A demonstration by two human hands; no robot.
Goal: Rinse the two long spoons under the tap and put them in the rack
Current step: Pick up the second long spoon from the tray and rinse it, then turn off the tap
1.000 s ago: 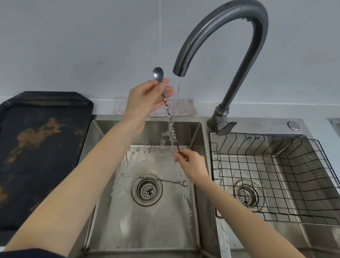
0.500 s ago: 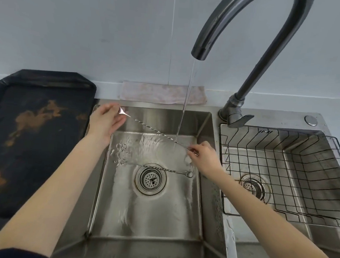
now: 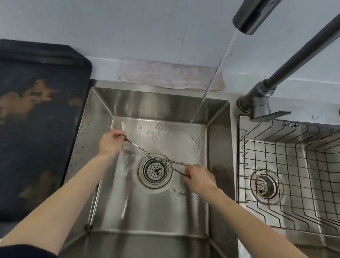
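Brushed steel sink, twisted metal spoons

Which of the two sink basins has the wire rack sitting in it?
The right basin: the wire rack fills it and holds no spoons yet. The left basin, under the running tap, has no rack; both hands work there.

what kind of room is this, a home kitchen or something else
Most likely a kitchen; whether home or workplace I cannot tell. A steel double sink sits under a running gooseneck tap, a wire dish rack fills the right basin, and a dark tray lies on the counter beside it.
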